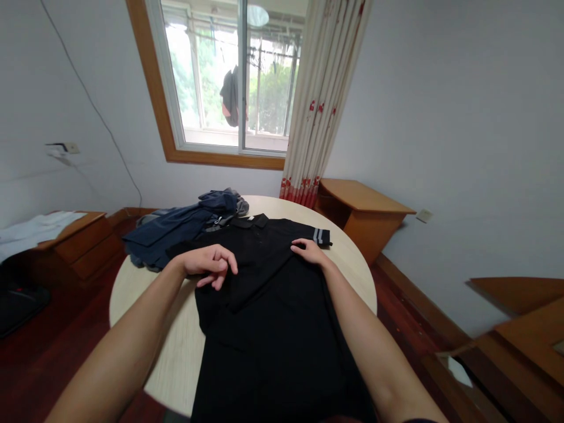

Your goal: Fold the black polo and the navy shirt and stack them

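Both hands rest on the black polo shirt (268, 294) spread flat on the round worktop (145, 311): left hand (210, 264) with fingers curled, pinching a fold, right hand (311, 251) with fingers flat, pinning the sleeve beneath them.

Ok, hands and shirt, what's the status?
Left hand curled, gripping black polo shirt. Right hand flat near striped sleeve. Navy clothes pile beside it.

Black polo shirt (273, 305): matt soft cloth. Round table (163, 346): pale smooth wood-look top. Navy clothes pile (176, 232): matt cloth. Side cabinet (365, 211): semi-gloss orange wood.
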Motion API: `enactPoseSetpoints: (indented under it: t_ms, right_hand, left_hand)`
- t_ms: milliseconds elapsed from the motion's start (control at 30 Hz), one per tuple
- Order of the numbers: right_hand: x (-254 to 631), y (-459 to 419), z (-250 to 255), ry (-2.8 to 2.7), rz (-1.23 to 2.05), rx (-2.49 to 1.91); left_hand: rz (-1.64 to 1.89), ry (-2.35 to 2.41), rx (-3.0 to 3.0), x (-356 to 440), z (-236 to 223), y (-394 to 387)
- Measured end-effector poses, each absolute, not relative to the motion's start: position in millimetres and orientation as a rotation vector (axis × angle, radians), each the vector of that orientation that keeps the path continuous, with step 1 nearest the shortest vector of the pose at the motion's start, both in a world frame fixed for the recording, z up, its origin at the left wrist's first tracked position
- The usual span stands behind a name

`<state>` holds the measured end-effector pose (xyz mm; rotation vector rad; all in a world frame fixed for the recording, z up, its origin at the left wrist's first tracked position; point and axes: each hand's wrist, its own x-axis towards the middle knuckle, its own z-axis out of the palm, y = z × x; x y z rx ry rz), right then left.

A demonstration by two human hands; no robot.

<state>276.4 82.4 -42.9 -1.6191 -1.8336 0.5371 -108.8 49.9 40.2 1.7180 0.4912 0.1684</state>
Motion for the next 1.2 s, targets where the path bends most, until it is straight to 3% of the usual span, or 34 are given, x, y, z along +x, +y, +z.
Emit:
enactPoseSetpoints:
  t_ms: [167,300,567,900,1200]
  right_hand:
    - [273,82,-42,-1.862,0.467,-1.65]
    - [273,83,-46,-1.885,0.43,-1.692]
    - [271,87,-55,-1.949,0.275,-1.93]
    - [297,72,-57,-2.225,0.128,-1.926]
    - [305,110,-20,-2.179,0.399,-2.198]
  left_hand:
    - [0.65,1.007,2.198,-75,14,56]
    - [0.401,1.235,2.591,-57,-13,59]
    - [0.066,1.551,2.42,-67,-26,75]
    - [-0.11,1.406,2.478,-86,-25,83]
    - [-0.333,0.828,2.662,-41,12,12]
